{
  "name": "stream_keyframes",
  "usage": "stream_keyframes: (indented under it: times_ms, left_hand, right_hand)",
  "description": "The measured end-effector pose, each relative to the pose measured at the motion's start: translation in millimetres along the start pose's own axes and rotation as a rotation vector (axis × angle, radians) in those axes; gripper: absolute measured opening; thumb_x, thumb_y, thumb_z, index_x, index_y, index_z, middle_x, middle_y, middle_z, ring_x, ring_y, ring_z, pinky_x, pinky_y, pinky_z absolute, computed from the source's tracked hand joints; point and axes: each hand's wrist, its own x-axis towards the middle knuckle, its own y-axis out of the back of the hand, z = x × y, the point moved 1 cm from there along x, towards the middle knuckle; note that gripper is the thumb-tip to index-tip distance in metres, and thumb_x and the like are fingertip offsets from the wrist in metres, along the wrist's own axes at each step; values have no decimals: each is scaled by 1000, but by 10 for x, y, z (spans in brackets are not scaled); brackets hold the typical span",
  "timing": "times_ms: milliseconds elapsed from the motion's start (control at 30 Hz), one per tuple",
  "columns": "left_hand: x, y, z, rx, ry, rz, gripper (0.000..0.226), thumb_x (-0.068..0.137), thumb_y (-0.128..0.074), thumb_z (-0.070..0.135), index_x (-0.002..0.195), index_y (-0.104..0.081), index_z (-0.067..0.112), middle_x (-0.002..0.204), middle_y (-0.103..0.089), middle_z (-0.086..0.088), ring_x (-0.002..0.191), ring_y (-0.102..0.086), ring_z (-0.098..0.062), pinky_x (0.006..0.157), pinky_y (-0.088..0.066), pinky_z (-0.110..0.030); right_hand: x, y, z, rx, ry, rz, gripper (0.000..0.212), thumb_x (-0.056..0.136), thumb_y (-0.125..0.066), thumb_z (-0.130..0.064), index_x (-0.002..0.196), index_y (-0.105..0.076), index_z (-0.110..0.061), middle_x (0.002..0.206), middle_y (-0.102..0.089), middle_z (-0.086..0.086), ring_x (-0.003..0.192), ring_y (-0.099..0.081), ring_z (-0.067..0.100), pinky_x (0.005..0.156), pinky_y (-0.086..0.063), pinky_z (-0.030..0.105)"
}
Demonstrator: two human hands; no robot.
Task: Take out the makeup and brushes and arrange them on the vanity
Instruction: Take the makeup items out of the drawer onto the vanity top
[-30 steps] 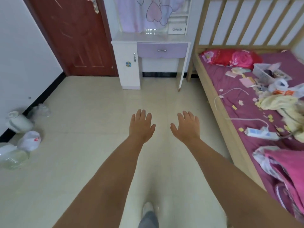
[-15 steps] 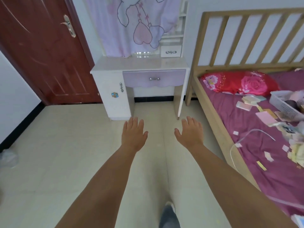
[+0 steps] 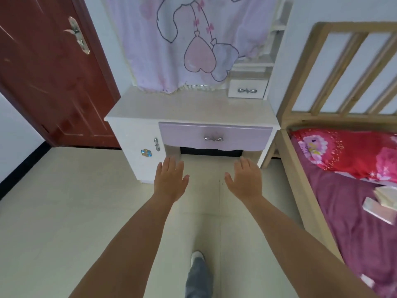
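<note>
A white vanity point(image 3: 189, 108) stands against the far wall, its top bare. Its wide lilac drawer point(image 3: 214, 136) is closed, as is a small white drawer point(image 3: 248, 90) at the back right. A pink cloth point(image 3: 184, 39) with a heart drawing covers the mirror. My left hand point(image 3: 170, 181) and my right hand point(image 3: 245, 180) are stretched out in front of me, palms down, fingers straight, holding nothing. Both hover over the floor just short of the vanity. No makeup or brushes show.
A dark red door point(image 3: 47, 78) is left of the vanity. A wooden bed frame point(image 3: 300, 160) with a purple sheet, a red flowered pillow point(image 3: 348, 151) and pale boxes point(image 3: 380, 207) lies to the right. My foot point(image 3: 197, 257) steps on the beige tiled floor.
I have walked toward the vanity, which now looms larger and nearer. Both hands stay outstretched and empty. The clutter further down the bed has slid out of view.
</note>
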Motion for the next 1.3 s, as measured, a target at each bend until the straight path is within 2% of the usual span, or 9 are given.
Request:
stream_keyframes:
  times_ms: [100, 233, 333, 400, 600, 733, 867, 1033, 1300]
  left_hand:
    - [823, -174, -69, -20, -19, -13, 51, 96, -32, 36, 140, -25, 10, 152, -15, -10, 142, -6, -23, 114, -7, -37]
    - [1741, -379, -143, -46, -26, -62, 52, 96, -33, 36, 140, -25, 10, 152, -17, -12, 142, -7, -25, 114, -7, -37]
    - [2302, -557, -176, -29, -53, -132, 54, 96, -31, 37, 143, -21, 12, 153, -15, -11, 143, -6, -25, 114, -8, -37]
    - [2693, -692, -215, -8, -66, -159, 54, 96, -30, 37, 143, -20, 12, 153, -15, -11, 143, -6, -26, 114, -7, -38]
    - [3674, -1122, -318, -1, -76, -191, 53, 97, -31, 35, 143, -22, 10, 152, -16, -15, 143, -7, -27, 114, -7, -37]
    - [4109, -1422, -383, -63, -119, -229, 54, 96, -34, 35, 143, -23, 11, 153, -15, -15, 143, -6, -27, 114, -6, -37]
    - [4279, -1599, -521, -98, -156, -245, 55, 94, -42, 31, 141, -28, 7, 151, -17, -19, 141, -11, -34, 113, -10, -44]
    - [4317, -1762, -723, -141, -358, -93, 56, 78, -68, 16, 125, -49, -7, 131, -42, -36, 120, -38, -56, 96, -31, -65]
    - [4144, -1860, -852, -26, -565, 41, 39, 75, -65, 18, 108, -63, -2, 115, -60, -29, 105, -58, -46, 84, -44, -61]
  right_hand:
    - [766, -394, 149, -59, -22, -81, 49, 89, -45, -29, 130, -42, -1, 141, -38, 16, 134, -30, 26, 110, -23, 37]
    - [1526, -875, 217, -32, -89, -163, 47, 89, -47, -24, 128, -44, 2, 143, -35, 20, 135, -28, 30, 110, -20, 38]
    - [1954, -1178, 231, -5, -90, -121, 41, 66, -74, -9, 99, -62, 11, 112, -60, 31, 104, -57, 45, 90, -45, 53]
    - [2244, -1374, 252, -42, -86, -104, 40, 48, -84, -7, 82, -68, 8, 89, -68, 27, 81, -66, 41, 68, -54, 50]
    - [2938, -2192, 352, -77, -72, -142, 39, 39, -87, -14, 72, -70, -2, 74, -70, 13, 71, -69, 27, 63, -58, 35]
    - [3136, -2688, 381, -186, -125, -221, 42, 44, -86, -25, 80, -72, -8, 86, -73, 7, 82, -70, 21, 72, -57, 37]
    - [3203, -2983, 423, -270, -193, -357, 45, 78, -61, -39, 116, -59, -14, 118, -61, 3, 117, -52, 13, 104, -35, 42]
    - [3293, -3123, 367, -416, -221, -273, 24, 66, -72, -43, 77, -70, -21, 79, -69, -6, 81, -64, 10, 83, -50, 31]
    - [3029, -3081, 269, -513, -268, -208, 34, 45, -83, -48, 59, -68, -21, 58, -63, -9, 60, -62, 8, 58, -48, 19]
